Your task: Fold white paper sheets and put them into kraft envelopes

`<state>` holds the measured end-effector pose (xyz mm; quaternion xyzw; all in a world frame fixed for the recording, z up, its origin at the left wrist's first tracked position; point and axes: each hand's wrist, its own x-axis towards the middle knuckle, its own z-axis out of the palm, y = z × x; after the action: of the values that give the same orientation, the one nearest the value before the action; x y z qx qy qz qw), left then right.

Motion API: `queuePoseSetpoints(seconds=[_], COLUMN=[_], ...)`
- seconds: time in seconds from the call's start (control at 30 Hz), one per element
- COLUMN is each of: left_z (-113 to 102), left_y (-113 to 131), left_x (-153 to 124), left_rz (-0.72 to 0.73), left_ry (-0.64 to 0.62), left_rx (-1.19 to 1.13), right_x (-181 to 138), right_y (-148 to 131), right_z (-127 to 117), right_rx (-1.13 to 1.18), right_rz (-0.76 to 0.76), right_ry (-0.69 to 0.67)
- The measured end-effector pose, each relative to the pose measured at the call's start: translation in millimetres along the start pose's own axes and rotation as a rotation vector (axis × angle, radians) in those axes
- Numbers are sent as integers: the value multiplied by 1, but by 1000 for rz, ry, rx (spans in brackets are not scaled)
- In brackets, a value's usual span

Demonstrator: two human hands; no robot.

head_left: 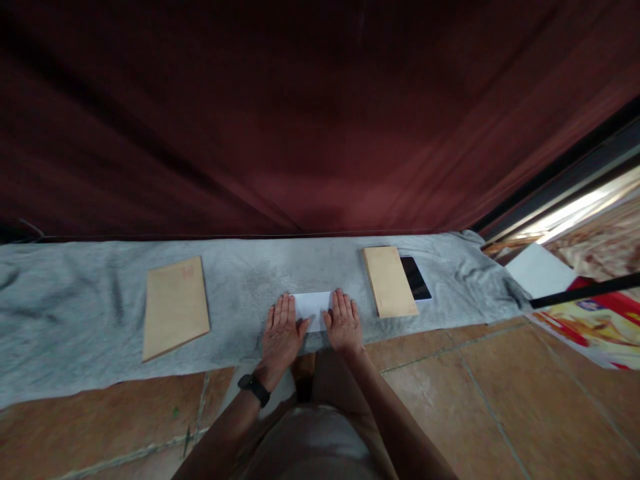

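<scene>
A small sheet of white paper (313, 303) lies on the grey cloth directly in front of me. My left hand (281, 332) rests flat over its left edge, fingers stretched forward and thumb pointing inward onto the sheet. Over the right edge lies my right hand (344, 324), also flat, its thumb on the paper. Both palms face down, and the sheet's side edges are hidden under them. A dark watch (254, 389) is on my left wrist.
The grey cloth (240, 267) covers a long narrow surface against a dark red curtain (320, 133). A tan envelope-like packet (176, 307) lies left. To the right, a stack of tan envelopes (390, 281) partly covers a dark-screened phone or tablet (416, 279). A colourful printed box (595, 327) is far right.
</scene>
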<state>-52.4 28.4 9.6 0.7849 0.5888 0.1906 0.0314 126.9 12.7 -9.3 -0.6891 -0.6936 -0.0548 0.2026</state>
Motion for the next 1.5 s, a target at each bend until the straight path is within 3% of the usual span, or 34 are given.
queuePoseSetpoints(seconds=[0.2, 0.43, 0.63, 0.8, 1.0, 1.27, 1.5], left_z=[-5, -44, -62, -55, -61, -54, -44], left_y=[-8, -4, 3, 10, 26, 66, 83], left_x=[-3, -2, 8, 3, -4, -10, -11], left_rz=[-146, -816, -934, -918, -784, -612, -456], left_ry=[-1, 18, -70, -32, -3, 34, -83], left_rx=[-457, -1334, -1506, -1526, -1443, -1245, -1191], right_x=[1, -14, -20, -20, -20, -24, -28], right_y=[1, -18, -21, -22, -24, -18, -15], right_z=[-10, -24, -16, -15, -17, -20, -14], right_rx=[33, 117, 125, 130, 111, 104, 86], right_rz=[-24, -242, -257, -241, -226, -313, -354], right_ry=[-7, -95, -113, -105, -124, -101, -28])
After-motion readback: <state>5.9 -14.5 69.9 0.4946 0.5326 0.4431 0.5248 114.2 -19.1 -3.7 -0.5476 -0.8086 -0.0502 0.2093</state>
